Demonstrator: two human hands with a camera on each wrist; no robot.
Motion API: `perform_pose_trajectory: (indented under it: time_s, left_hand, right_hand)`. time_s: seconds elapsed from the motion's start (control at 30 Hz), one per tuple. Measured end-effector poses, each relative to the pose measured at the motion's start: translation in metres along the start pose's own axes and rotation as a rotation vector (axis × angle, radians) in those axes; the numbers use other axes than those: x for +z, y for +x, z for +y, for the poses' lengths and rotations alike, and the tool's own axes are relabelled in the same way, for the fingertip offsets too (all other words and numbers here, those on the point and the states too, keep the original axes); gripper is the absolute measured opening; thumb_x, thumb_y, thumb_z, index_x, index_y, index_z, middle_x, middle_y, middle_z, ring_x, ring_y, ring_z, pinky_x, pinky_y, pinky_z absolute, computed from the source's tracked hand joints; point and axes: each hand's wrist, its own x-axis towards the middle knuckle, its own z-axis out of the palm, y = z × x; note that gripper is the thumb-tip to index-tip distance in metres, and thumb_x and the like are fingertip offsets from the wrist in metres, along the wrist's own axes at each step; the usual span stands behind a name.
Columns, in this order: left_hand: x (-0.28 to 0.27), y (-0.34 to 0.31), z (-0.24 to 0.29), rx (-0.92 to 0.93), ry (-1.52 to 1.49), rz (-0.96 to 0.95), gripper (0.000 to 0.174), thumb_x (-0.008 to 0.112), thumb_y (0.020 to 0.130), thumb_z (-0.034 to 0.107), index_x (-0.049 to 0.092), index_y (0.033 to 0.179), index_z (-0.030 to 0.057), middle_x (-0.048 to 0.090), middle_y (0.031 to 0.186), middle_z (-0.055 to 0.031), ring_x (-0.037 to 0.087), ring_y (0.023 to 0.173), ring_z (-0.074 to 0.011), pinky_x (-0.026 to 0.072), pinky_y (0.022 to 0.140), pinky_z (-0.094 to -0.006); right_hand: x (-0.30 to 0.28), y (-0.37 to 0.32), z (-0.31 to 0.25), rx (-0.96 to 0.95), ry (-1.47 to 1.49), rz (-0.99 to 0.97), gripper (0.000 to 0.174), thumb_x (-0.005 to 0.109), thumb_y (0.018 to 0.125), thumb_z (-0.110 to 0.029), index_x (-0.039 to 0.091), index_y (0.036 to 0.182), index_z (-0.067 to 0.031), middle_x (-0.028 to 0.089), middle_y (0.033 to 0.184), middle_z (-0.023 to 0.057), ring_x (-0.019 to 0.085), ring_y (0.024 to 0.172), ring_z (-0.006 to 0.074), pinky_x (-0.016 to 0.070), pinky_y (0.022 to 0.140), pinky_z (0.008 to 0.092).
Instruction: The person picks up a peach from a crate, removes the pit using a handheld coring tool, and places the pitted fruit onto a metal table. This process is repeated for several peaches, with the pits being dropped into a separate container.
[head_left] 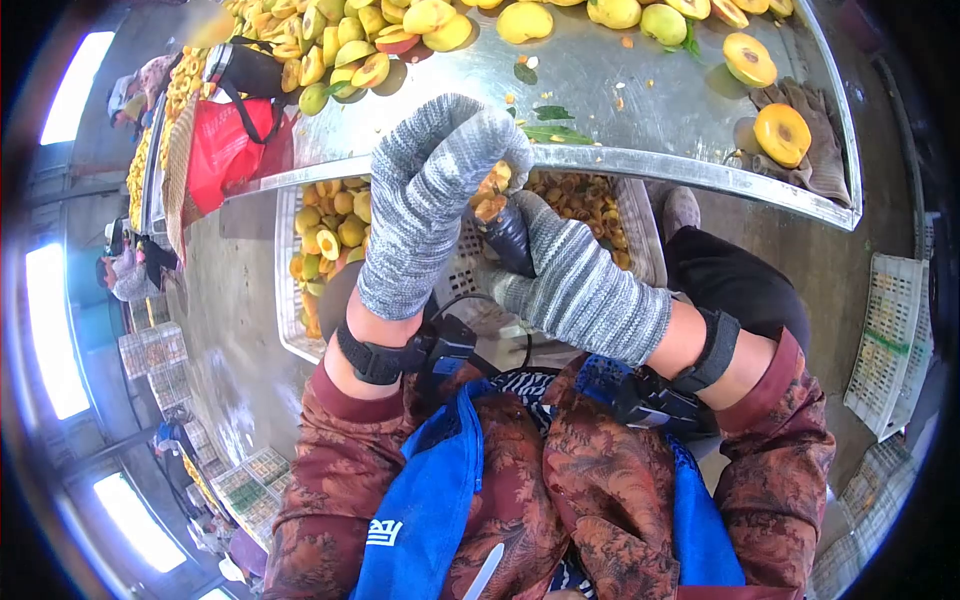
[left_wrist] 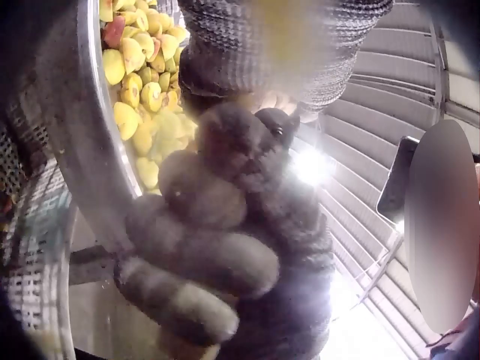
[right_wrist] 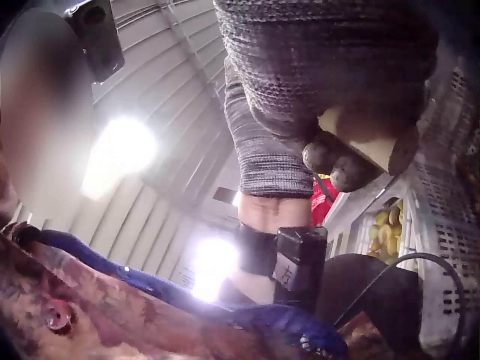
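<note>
In the head view, my gloved left hand [head_left: 430, 190] is bent over at the wrist, its fingers curled round a piece of orange-brown fruit [head_left: 492, 192]. Just below that piece is a dark, ridged object like a tool handle [head_left: 508, 238], gripped by my gloved right hand [head_left: 590, 280]. Any blade is hidden. The two hands are close together in front of the table edge. Curled, blurred glove fingers [left_wrist: 202, 240] fill the middle of the left wrist view. A pale cut surface [right_wrist: 360, 135] shows under the knitted glove in the right wrist view.
Halved yellow fruit [head_left: 750, 60] and leaves lie on the metal table [head_left: 650, 130]. Crates of fruit [head_left: 290, 300] stand beneath its edge. A red bag [head_left: 225, 150] is at the left, brown gloves [head_left: 820, 150] at the right corner. Stacked crates [head_left: 885, 340] and people [head_left: 130, 275] are farther off.
</note>
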Motion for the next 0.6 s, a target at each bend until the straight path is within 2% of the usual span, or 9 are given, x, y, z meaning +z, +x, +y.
perform_pose_trajectory:
  time_s: [0.07,0.13,0.2,0.27,0.33,0.4,0.5,0.57,0.6]
  left_hand:
    - [0.0,-0.001,-0.003,0.059,0.047,0.089,0.023,0.061,0.08,0.025,0.06,0.082,0.0026,0.06,0.072,-0.0036,0.056,0.066,-0.0097,0.0446,0.061,-0.0224]
    - [-0.004,0.0,-0.002,0.047,0.058,0.017,0.023,0.061,0.08,0.025,0.06,0.083,0.0025,0.061,0.073,-0.0036,0.056,0.066,-0.01,0.0451,0.062,-0.0225]
    - [-0.004,-0.001,-0.004,0.077,0.075,0.057,0.024,0.061,0.08,0.026,0.06,0.084,0.0022,0.061,0.073,-0.0031,0.057,0.066,-0.0102,0.0454,0.062,-0.0224]
    - [-0.001,-0.003,-0.006,0.055,0.033,0.114,0.024,0.06,0.081,0.026,0.06,0.084,0.0022,0.06,0.073,-0.0028,0.056,0.066,-0.0101,0.0455,0.062,-0.0223]
    - [-0.001,-0.003,-0.011,0.033,-0.008,0.17,0.023,0.06,0.081,0.025,0.06,0.085,0.0022,0.06,0.073,-0.0024,0.056,0.066,-0.0099,0.0456,0.062,-0.0222]
    - [-0.003,-0.003,-0.019,0.075,0.078,0.258,0.022,0.058,0.083,0.025,0.059,0.084,0.0023,0.058,0.071,-0.0016,0.056,0.067,-0.0094,0.0456,0.062,-0.022]
    - [-0.001,-0.006,-0.014,0.151,0.1,0.182,0.02,0.055,0.084,0.022,0.059,0.087,0.0028,0.058,0.073,-0.002,0.056,0.069,-0.0097,0.0458,0.064,-0.0221]
    - [-0.003,-0.007,-0.013,0.14,0.112,0.148,0.02,0.054,0.085,0.021,0.06,0.089,0.0028,0.058,0.073,-0.0024,0.056,0.069,-0.0101,0.0456,0.063,-0.0223]
    - [-0.004,-0.007,-0.012,0.128,0.121,0.112,0.02,0.053,0.085,0.021,0.06,0.091,0.0029,0.057,0.073,-0.0028,0.056,0.069,-0.0105,0.0454,0.063,-0.0225]
  right_hand:
    - [0.001,0.0,0.001,0.015,-0.029,-0.002,0.066,0.064,0.071,-0.01,0.03,0.126,0.0046,0.056,0.103,0.0161,0.056,0.097,0.0203,0.0442,0.083,0.0303]
    - [0.004,0.002,0.008,-0.073,0.108,-0.033,0.065,0.063,0.071,-0.01,0.03,0.126,0.0048,0.056,0.103,0.0154,0.055,0.095,0.0188,0.0437,0.084,0.0293]
    - [0.009,0.005,0.014,-0.076,0.116,-0.028,0.065,0.062,0.071,-0.01,0.031,0.125,0.0056,0.056,0.103,0.0141,0.054,0.094,0.0177,0.0438,0.083,0.0288]
    - [0.013,0.009,0.019,-0.18,0.243,-0.019,0.062,0.061,0.072,-0.008,0.032,0.124,0.0063,0.056,0.103,0.0128,0.054,0.094,0.0169,0.0435,0.083,0.0282]
    - [0.008,0.007,0.01,-0.103,0.181,-0.032,0.061,0.06,0.072,-0.007,0.032,0.124,0.0066,0.055,0.105,0.0121,0.053,0.095,0.0163,0.0429,0.084,0.0278]
    - [0.007,0.006,0.007,-0.027,0.118,-0.046,0.059,0.059,0.072,-0.005,0.032,0.123,0.0069,0.054,0.106,0.0114,0.052,0.097,0.0156,0.0424,0.085,0.0274]
    - [0.013,0.007,0.019,-0.09,0.227,-0.104,0.058,0.059,0.073,-0.004,0.032,0.123,0.0073,0.054,0.109,0.0118,0.051,0.099,0.0154,0.042,0.085,0.0269]
    - [0.015,0.007,0.022,-0.262,0.188,-0.03,0.059,0.06,0.073,-0.005,0.032,0.122,0.0081,0.055,0.107,0.0119,0.052,0.097,0.015,0.0428,0.083,0.0271]
    - [0.015,0.006,0.022,-0.263,0.188,-0.031,0.059,0.06,0.073,-0.005,0.032,0.122,0.0081,0.055,0.107,0.0119,0.052,0.097,0.015,0.0428,0.083,0.0271]
